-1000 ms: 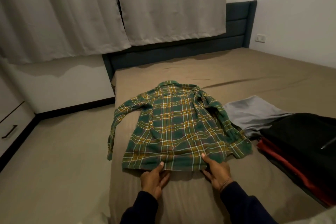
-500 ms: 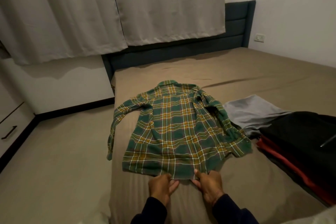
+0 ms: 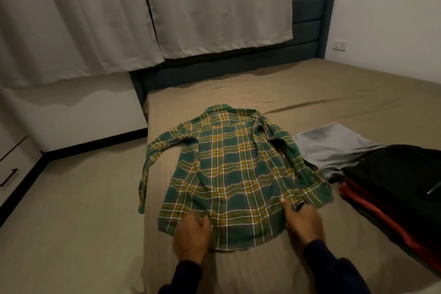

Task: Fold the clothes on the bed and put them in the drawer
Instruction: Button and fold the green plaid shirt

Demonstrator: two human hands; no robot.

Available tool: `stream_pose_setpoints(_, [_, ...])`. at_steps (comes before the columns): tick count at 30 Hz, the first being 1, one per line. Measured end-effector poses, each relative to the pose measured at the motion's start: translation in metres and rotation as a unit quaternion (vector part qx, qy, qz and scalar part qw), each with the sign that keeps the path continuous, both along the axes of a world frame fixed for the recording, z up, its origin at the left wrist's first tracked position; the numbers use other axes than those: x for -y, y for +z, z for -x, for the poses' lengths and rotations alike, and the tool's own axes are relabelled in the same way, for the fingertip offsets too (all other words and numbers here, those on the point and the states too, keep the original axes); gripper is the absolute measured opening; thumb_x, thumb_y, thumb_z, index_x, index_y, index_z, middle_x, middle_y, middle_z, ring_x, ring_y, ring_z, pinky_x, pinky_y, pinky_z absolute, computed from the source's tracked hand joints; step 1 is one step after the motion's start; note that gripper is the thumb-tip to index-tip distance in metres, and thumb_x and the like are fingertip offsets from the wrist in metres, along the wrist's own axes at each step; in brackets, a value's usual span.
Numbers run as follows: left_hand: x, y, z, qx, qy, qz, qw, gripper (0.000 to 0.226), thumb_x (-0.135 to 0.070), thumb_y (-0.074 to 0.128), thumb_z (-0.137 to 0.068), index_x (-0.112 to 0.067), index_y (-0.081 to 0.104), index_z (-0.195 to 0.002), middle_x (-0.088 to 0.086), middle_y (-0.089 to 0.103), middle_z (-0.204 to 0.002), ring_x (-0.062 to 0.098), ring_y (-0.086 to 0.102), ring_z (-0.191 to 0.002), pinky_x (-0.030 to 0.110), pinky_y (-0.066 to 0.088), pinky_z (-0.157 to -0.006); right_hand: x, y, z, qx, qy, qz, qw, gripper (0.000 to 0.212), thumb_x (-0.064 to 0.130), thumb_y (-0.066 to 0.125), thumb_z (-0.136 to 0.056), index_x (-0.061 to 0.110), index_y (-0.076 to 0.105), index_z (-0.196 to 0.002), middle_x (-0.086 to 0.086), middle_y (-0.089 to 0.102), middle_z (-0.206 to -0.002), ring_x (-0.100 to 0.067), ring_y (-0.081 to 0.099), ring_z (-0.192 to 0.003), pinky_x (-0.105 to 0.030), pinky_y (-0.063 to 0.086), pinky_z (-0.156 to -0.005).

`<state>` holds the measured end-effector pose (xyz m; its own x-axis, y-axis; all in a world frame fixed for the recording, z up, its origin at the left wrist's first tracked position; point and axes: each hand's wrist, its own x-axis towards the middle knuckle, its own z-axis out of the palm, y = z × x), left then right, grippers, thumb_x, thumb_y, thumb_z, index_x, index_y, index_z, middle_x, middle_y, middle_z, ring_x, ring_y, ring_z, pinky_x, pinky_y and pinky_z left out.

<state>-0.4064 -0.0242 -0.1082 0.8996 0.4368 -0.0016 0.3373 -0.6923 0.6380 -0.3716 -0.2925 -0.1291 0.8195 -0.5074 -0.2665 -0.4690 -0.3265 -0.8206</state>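
A green and yellow plaid shirt (image 3: 235,174) lies spread back-up on the tan bed (image 3: 310,93), collar away from me. Its left sleeve hangs over the bed's left edge and the right sleeve is folded along its side. My left hand (image 3: 191,236) rests on the hem at the lower left. My right hand (image 3: 303,219) presses on the lower right corner beside the cuff, thumb stretched over the fabric. A white drawer front (image 3: 14,162) with a dark handle shows at the far left.
On the bed's right side lie a grey garment (image 3: 331,148), a black one (image 3: 393,174) and a red one (image 3: 372,212) under it. A dark headboard (image 3: 307,28) and grey curtains (image 3: 214,7) stand behind. Beige floor (image 3: 71,198) lies left of the bed.
Both hands were together at the middle of the hem; they have slid apart along it, the left to the lower left, the right to the lower right corner.
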Motion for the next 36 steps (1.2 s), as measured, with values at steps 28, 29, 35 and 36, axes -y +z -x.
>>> stream_pose_setpoints(28, [0.073,0.013,-0.086,-0.008,-0.314,-0.174,0.933,0.072,-0.079,0.048,-0.081,-0.028,0.049,-0.131,-0.006,0.052,-0.13,0.011,0.046,-0.116,0.029,0.042,-0.104,0.079,0.031,-0.067,-0.067,0.09,0.234,0.966,0.08,0.057,0.075,-0.08,0.006,0.041,-0.132,-0.021,0.056,-0.132,-0.04,0.054,-0.121,-0.045,0.049,-0.095])
stream_pose_setpoints(29, [0.09,0.013,-0.091,-0.002,-0.328,-0.116,0.937,0.053,-0.066,0.055,-0.087,-0.028,0.052,-0.123,-0.008,0.054,-0.12,0.009,0.048,-0.108,0.026,0.045,-0.097,0.078,0.036,-0.072,-0.088,0.105,0.268,0.953,0.071,0.055,0.072,-0.084,0.008,0.046,-0.13,-0.018,0.059,-0.13,-0.038,0.057,-0.12,-0.043,0.049,-0.096])
stream_pose_setpoints(35, [0.172,0.012,-0.11,-0.031,-0.366,0.095,0.925,0.01,-0.028,0.065,-0.094,-0.022,0.057,-0.097,-0.002,0.061,-0.091,0.01,0.057,-0.079,0.031,0.055,-0.078,0.098,0.093,-0.111,-0.102,0.216,0.336,0.911,0.026,0.044,0.057,-0.095,0.018,0.057,-0.095,-0.006,0.062,-0.098,-0.023,0.061,-0.092,-0.032,0.048,-0.077])
stream_pose_setpoints(36, [0.179,0.011,-0.112,-0.049,-0.358,0.107,0.926,0.011,-0.028,0.066,-0.093,-0.021,0.058,-0.094,-0.001,0.062,-0.089,0.011,0.058,-0.077,0.03,0.055,-0.075,0.103,0.109,-0.116,-0.095,0.244,0.319,0.911,0.026,0.041,0.054,-0.099,0.016,0.054,-0.093,-0.006,0.06,-0.095,-0.022,0.059,-0.088,-0.031,0.047,-0.074])
